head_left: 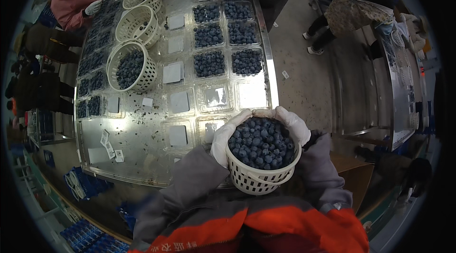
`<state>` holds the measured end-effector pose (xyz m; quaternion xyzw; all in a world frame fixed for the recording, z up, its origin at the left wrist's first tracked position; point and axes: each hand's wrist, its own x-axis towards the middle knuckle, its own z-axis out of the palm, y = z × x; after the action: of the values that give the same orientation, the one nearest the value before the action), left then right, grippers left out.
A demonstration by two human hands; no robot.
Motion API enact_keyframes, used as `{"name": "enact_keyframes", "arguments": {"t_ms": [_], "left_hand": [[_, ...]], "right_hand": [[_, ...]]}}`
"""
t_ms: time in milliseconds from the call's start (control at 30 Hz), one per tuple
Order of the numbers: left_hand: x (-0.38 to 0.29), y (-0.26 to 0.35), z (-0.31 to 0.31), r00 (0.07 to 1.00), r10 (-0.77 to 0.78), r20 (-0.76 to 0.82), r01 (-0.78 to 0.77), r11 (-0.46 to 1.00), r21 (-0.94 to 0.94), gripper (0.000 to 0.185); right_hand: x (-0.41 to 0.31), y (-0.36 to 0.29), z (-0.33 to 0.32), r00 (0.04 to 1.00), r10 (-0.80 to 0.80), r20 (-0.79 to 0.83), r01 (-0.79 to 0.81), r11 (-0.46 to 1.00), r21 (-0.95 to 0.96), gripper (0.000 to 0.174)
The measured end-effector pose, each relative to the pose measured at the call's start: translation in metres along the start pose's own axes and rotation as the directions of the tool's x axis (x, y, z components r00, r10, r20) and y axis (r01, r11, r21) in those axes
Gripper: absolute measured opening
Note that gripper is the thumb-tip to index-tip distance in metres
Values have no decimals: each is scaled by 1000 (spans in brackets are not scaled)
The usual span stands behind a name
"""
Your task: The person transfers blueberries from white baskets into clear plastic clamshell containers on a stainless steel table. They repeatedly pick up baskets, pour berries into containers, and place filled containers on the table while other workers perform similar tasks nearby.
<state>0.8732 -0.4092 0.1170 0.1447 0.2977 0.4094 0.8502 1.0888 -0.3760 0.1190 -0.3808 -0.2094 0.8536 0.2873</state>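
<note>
My left hand (228,135), in a white glove, wraps the left and far side of a cream plastic basket (262,184) heaped with blueberries (263,142). My right hand (294,126), also gloved, curves around the basket's far right side, so the two hands nearly meet beyond it. The basket is at the table's near edge, close to my body, its handle hanging down on my side; whether it rests on the table is hidden. Just beyond my hands are a clear plastic clamshell box (214,98) and another clear box (251,94) without berries.
Filled clamshell boxes (209,63) line the right of the metal table (139,160). A basket of blueberries (130,69) and several stacked baskets (137,25) stand left of the middle. Across the table a person's gloved hands (98,1) work. A cardboard box (352,178) is at my right.
</note>
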Motion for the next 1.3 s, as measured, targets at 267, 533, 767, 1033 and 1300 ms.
{"name": "enact_keyframes", "arguments": {"t_ms": [267, 533, 767, 1033, 1300], "left_hand": [[49, -2, -18, 997, -34, -65, 23, 988, -152, 53], [71, 50, 35, 907, -255, -335, 142, 935, -326, 54], [70, -19, -48, 995, 40, -97, -48, 995, -87, 57], [73, -25, -55, 994, 112, -9, -108, 973, 201, 56], [36, -12, -37, 945, 323, 47, -289, 760, 582, 56]], "right_hand": [[32, -34, -28, 1000, 11, 0, -11, 994, -113, 44], [61, -38, -53, 998, 58, -29, -62, 985, -158, 47], [61, -32, -60, 998, 15, -60, -28, 974, -227, 51], [48, -24, -65, 997, -63, -40, 52, 969, -240, 45], [32, -27, -33, 993, -86, 83, 112, 910, -399, 39]]}}
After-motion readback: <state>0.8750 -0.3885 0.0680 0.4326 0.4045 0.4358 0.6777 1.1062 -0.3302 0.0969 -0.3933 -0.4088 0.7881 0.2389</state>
